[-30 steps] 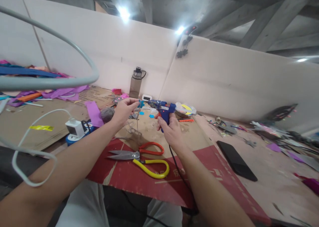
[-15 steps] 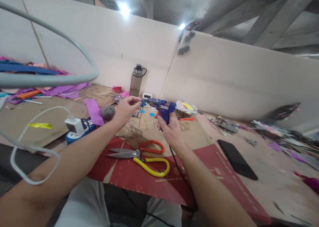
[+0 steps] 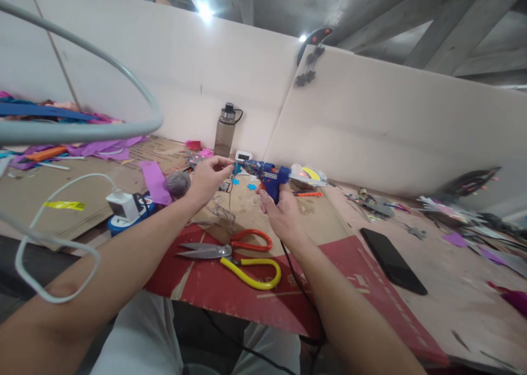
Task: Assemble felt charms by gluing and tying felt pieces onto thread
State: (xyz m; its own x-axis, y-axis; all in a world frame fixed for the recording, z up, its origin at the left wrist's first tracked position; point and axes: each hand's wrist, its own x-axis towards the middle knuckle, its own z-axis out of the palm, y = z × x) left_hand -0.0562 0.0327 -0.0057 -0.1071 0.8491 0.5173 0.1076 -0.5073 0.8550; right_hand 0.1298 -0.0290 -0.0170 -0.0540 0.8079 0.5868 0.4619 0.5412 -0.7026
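Observation:
Pinched in the fingertips of my left hand [image 3: 211, 178] is a small blue felt piece [image 3: 237, 169], from which a grey yarn strand [image 3: 230, 199] hangs to the table. My right hand [image 3: 280, 210] grips the handle of a blue hot glue gun [image 3: 272, 182], its nozzle right at the felt piece. Whether the nozzle touches it I cannot tell. Several more blue felt cutouts [image 3: 252, 187] lie behind the hands. Closer to me, open scissors [image 3: 230, 254] with one red and one yellow handle rest on the red cardboard [image 3: 197, 284].
A grey yarn ball [image 3: 178, 184] and a white charger on a power strip [image 3: 127, 213] are at the left. A water bottle [image 3: 224, 130] stands by the white partition [image 3: 173, 73]. A black phone [image 3: 393, 261] lies at the right. A pale looped tube [image 3: 135, 125] crosses the upper left.
Both hands keep almost the same pose, with the felt piece at the nozzle. The view has shifted very slightly; nothing was picked up or let go.

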